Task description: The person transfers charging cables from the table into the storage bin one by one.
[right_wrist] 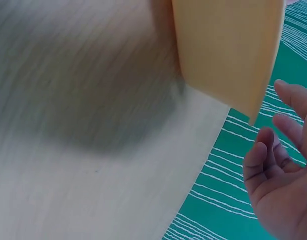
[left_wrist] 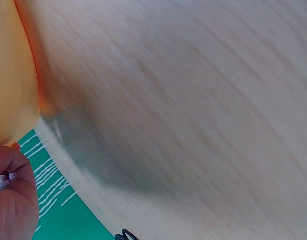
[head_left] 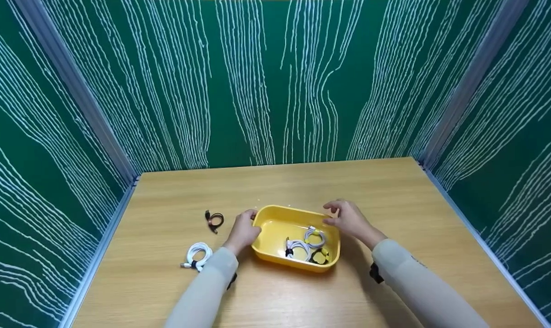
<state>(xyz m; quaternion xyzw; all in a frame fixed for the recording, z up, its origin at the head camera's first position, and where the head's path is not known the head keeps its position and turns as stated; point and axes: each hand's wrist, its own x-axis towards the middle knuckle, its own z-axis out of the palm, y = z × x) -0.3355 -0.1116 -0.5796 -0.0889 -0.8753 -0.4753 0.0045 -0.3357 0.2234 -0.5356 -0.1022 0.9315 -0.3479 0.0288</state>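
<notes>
My left hand (head_left: 243, 231) grips the left end of a yellow plastic bin (head_left: 270, 233), thumb over the rim. Near the bin's right end is my right hand (head_left: 351, 221). Its fingers are spread and loosely bent, and the right wrist view shows them apart from the bin wall (right_wrist: 221, 45), holding nothing. Inside the bin lie a white coiled cable with a black tie (head_left: 298, 248), a white coiled cable with a yellow tie (head_left: 314, 237) and a black coiled cable (head_left: 320, 261) with yellow on it.
Left of the bin, a small black cable (head_left: 216, 220) lies bundled on the wooden table (head_left: 166, 196). Nearer me, beside my left forearm, is a white coiled cable (head_left: 198, 249) with a black tie. Green panels (head_left: 239, 136) with white lines enclose the table's back and sides.
</notes>
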